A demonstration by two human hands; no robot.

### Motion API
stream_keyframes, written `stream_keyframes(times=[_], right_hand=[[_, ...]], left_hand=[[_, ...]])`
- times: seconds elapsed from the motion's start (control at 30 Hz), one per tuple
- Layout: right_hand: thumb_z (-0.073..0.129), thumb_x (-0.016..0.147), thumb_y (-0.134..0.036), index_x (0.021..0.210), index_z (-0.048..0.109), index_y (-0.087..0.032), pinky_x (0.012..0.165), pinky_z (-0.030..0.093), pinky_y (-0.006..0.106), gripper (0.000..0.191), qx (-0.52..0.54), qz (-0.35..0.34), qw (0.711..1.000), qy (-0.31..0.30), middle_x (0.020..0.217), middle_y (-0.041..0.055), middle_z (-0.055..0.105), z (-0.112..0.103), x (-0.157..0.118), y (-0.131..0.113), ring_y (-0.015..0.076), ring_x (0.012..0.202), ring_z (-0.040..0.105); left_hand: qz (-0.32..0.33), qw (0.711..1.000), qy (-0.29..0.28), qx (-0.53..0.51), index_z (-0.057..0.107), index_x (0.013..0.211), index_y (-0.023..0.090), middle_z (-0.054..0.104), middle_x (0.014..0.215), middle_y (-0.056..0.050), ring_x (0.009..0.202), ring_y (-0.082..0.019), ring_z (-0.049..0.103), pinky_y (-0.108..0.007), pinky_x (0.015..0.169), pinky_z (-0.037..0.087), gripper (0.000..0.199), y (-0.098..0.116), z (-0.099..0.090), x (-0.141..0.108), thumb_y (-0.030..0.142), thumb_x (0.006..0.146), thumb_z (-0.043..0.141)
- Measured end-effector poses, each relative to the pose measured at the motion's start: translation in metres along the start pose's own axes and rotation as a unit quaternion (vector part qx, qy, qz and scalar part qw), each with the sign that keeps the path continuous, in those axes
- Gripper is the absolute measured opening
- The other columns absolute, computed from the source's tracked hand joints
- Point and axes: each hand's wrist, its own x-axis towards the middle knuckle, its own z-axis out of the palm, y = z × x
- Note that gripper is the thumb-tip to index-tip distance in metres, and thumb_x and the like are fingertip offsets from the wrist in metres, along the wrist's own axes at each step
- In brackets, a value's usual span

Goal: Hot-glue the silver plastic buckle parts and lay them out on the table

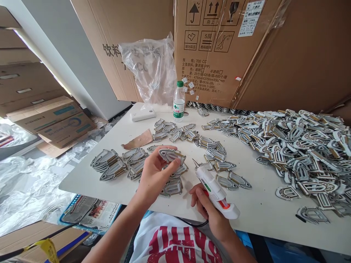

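My left hand (157, 170) pinches a grey, boat-shaped piece (170, 155) with a pointed end, holding it above the table. In my right hand (210, 208) is a white hot glue gun (214, 188), gripped by its handle with a finger near the red trigger. Its thin metal nozzle points up and left toward the held piece, with a gap between them. Similar grey pieces lie below and around the hands: a stacked group (109, 164) to the left, more (172, 186) under my left hand, and several (227, 179) just right of the nozzle.
A big heap of pieces (298, 146) covers the table's right side. Behind stand a green-capped water bottle (178, 106), a white oblong device (143, 115) and a clear plastic bag (153, 73). Brown cardboard (138, 139) lies at left. Large cartons (208, 65) wall off the back.
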Motion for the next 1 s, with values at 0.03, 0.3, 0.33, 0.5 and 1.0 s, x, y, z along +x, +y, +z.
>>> stream_keyframes(times=[0.03, 0.3, 0.33, 0.5, 1.0], right_hand=[[0.075, 0.101, -0.064, 0.097, 0.08, -0.019, 0.046, 0.025, 0.026, 0.046, 0.003, 0.0, 1.0, -0.001, 0.073, 0.0019, 0.069, -0.0001, 0.0, 0.0005, 0.0079, 0.048, 0.033], [0.074, 0.101, -0.066, 0.101, 0.08, -0.02, 0.045, 0.028, 0.027, 0.046, -0.007, -0.01, 1.0, 0.001, 0.088, 0.0065, 0.079, 0.0002, -0.0006, -0.0001, 0.0073, 0.046, 0.035], [0.073, 0.101, -0.067, 0.102, 0.08, -0.02, 0.046, 0.029, 0.027, 0.047, -0.012, -0.011, 1.0, 0.002, 0.085, 0.0053, 0.077, -0.0001, -0.0009, -0.0002, 0.0075, 0.046, 0.036], [0.069, 0.103, -0.071, 0.102, 0.083, -0.019, 0.05, 0.033, 0.029, 0.054, -0.053, 0.003, 0.998, -0.016, 0.052, -0.0071, 0.041, -0.0018, -0.0028, 0.0008, 0.0122, 0.047, 0.034], [0.072, 0.1, -0.072, 0.097, 0.083, -0.02, 0.053, 0.039, 0.029, 0.054, -0.085, 0.004, 0.996, -0.008, 0.057, -0.0064, 0.04, -0.0012, -0.0011, -0.0006, 0.0128, 0.053, 0.033]], left_hand=[[-0.005, 1.0, 0.004, 0.004, 0.076, 0.109, 0.02, 0.078, 0.103, -0.006, 0.09, -0.019, 0.074, -0.028, 0.079, 0.061, 0.028, 0.001, -0.0001, -0.0003, 0.035, 0.088, 0.088], [0.009, 1.0, 0.018, 0.018, 0.076, 0.101, 0.02, 0.08, 0.104, -0.006, 0.099, -0.02, 0.076, -0.03, 0.087, 0.063, 0.022, -0.0006, -0.0013, 0.0002, 0.032, 0.088, 0.089], [0.018, 0.999, 0.021, 0.031, 0.078, 0.104, 0.021, 0.08, 0.105, -0.006, 0.1, -0.021, 0.076, -0.03, 0.09, 0.063, 0.023, -0.0011, -0.0016, 0.0, 0.032, 0.087, 0.089], [0.023, 0.997, 0.012, 0.079, 0.084, 0.107, 0.021, 0.083, 0.101, -0.006, 0.093, -0.022, 0.08, -0.034, 0.089, 0.068, 0.022, 0.0003, -0.0019, -0.0026, 0.033, 0.088, 0.088], [-0.028, 0.999, -0.026, 0.023, 0.082, 0.106, 0.02, 0.084, 0.087, -0.007, 0.087, -0.025, 0.085, -0.032, 0.078, 0.073, 0.028, 0.0016, 0.0006, -0.0061, 0.037, 0.085, 0.092]])
